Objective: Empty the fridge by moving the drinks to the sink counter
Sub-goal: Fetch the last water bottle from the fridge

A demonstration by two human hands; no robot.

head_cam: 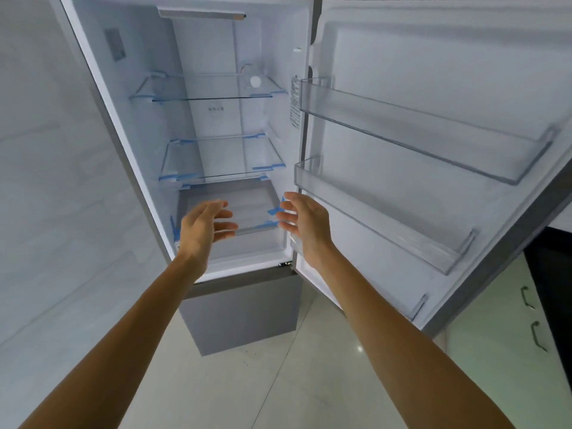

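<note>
**A:** Both hands reaching into the fridge, left hand and right hand spread wide, gripping nothing. Drinks?

**B:** None visible on the glass shelves above the fingers or the door bins right of them. Bottom drawer's blurry though. I'd check it before closing up.

There is only one view, from the camera on my head. It looks forward and a little downward, so both my forearms enter from the bottom edge and reach away from me. The camera stands close in front of the open fridge, whose inside fills the upper middle, and the open door takes the right side. The lens is wide, so straight edges lean and bend near the borders. The floor shows at the bottom
</note>
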